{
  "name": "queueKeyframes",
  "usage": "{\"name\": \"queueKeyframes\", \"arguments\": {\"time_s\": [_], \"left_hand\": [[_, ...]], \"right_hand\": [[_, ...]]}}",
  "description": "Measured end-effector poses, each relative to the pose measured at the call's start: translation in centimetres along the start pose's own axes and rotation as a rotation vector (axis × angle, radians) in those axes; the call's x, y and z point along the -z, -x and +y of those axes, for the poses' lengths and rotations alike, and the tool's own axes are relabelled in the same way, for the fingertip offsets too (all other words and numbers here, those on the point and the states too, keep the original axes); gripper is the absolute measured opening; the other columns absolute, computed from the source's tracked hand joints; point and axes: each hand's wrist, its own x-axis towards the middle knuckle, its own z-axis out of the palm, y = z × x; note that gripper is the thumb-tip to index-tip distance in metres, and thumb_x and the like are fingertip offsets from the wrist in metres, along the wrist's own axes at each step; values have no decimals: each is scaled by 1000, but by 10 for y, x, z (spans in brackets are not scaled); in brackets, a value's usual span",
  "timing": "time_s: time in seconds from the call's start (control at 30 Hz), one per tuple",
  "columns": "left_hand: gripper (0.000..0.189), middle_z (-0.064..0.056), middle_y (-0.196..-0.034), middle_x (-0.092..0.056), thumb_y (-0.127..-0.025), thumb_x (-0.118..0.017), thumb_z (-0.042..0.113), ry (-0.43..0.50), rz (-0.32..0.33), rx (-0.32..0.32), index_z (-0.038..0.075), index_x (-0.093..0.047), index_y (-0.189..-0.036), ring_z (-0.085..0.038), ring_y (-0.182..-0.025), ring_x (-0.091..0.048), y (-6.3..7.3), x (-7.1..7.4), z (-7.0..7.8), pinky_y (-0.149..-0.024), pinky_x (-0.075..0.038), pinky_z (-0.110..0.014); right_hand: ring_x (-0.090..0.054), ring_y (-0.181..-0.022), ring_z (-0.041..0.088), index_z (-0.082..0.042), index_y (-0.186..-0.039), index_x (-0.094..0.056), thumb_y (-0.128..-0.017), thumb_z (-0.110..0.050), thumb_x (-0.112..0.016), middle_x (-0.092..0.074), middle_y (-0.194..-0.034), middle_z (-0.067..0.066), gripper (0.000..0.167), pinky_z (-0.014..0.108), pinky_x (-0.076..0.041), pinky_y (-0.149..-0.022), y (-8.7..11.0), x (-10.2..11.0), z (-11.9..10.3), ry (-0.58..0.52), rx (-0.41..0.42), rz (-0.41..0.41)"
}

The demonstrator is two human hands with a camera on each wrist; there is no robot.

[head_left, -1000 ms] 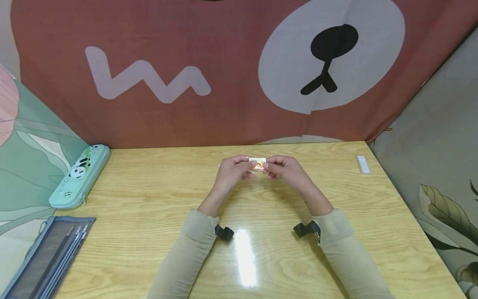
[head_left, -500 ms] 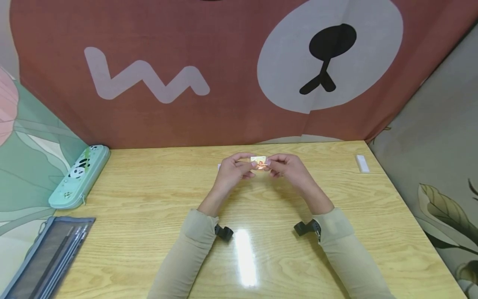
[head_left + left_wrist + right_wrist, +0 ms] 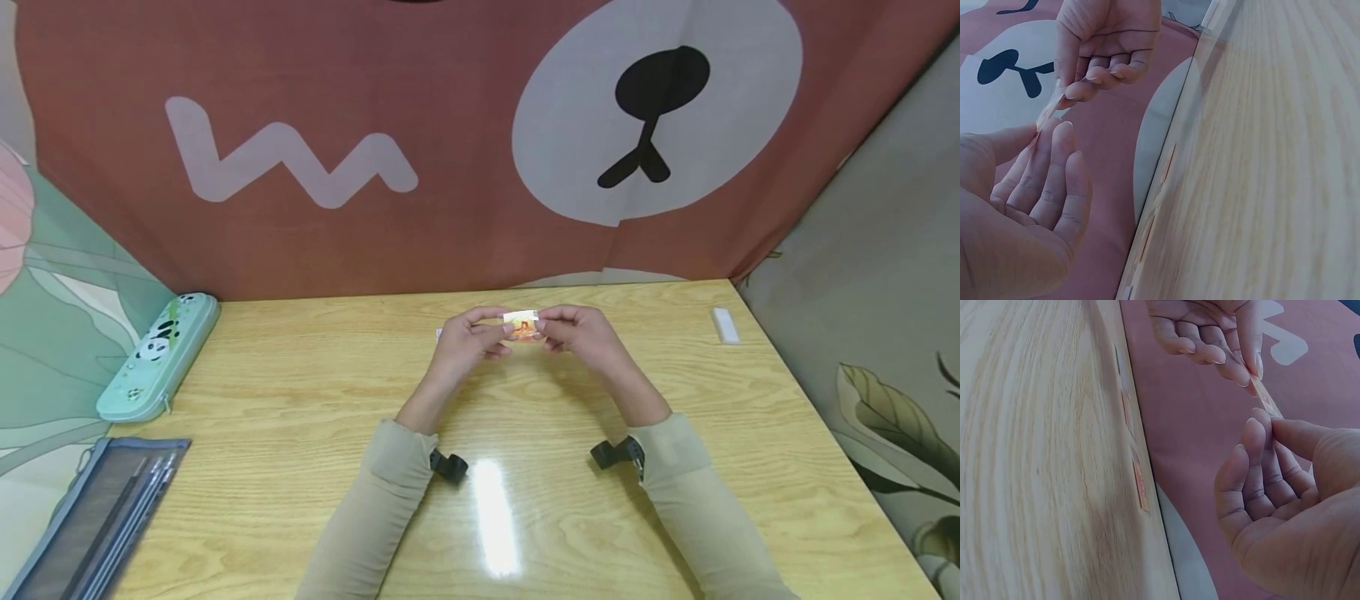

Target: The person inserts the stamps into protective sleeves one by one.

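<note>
A small, thin, flat piece with a white band and orange print [image 3: 522, 324] is held up above the far part of the table. My left hand [image 3: 465, 340] pinches its left end between thumb and fingers. The right hand [image 3: 583, 335] pinches the opposite end the same way. Both wrist views show the piece nearly edge-on, a narrow strip [image 3: 1264, 397] between the two thumbs; its exact kind cannot be told. Beyond my left hand, a bit of something white [image 3: 439, 333] pokes out, mostly hidden.
In the right wrist view, flat orange-marked pieces [image 3: 1140, 484] lie near the table's far edge. A white block [image 3: 725, 326] sits at the far right. On the left are a mint panda case [image 3: 159, 358] and a mesh pouch [image 3: 112, 517] with pencil-like sticks. A printed cloth [image 3: 450, 233] hangs behind.
The held piece has tilted, so more of its printed face shows and its glare has faded. My right hand has shifted slightly upward; both hands keep their grip.
</note>
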Motion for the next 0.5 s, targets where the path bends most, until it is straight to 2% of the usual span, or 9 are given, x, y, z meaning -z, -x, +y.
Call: {"name": "queueKeyframes", "arguments": {"time_s": [0.17, 0.27, 0.4, 0.5], "left_hand": [[30, -6, -86, -79, -92, -75, 16, -4, -7, 2, 9, -72, -121, -25, -72, -76, 0, 2, 1, -88, -60, -56], [28, -9, -91, -79, -93, -73, 14, 0, -8, -5, 9, -72, -121, -14, -67, -73, 1, 4, 2, -90, -59, -58], [25, -11, -95, -79, -94, -69, 9, 16, -14, -11, 11, -73, -119, -13, -67, -73, 2, 4, 3, -90, -59, -58], [27, -11, -96, -79, -95, -67, 8, 16, -21, -8, 7, -71, -122, -12, -67, -73, 2, 4, 4, -89, -59, -56]], "right_hand": [[-67, -77, 12, 5, -123, -65, -101, -19, -63, -70, -93, 0, 33, 39, -62, -86, -2, 3, 1, 9, 5, 7], [-66, -79, 11, 4, -124, -65, -102, -20, -62, -71, -97, 2, 33, 39, -61, -87, -2, 7, 1, 17, 3, 15], [-68, -84, 16, 3, -127, -64, -102, -25, -63, -72, -97, 0, 38, 39, -61, -89, 0, 17, 1, 31, 2, 26], [-69, -88, 18, 2, -130, -62, -102, -30, -63, -72, -96, -4, 43, 38, -61, -90, 3, 28, 3, 49, -3, 42]]}}
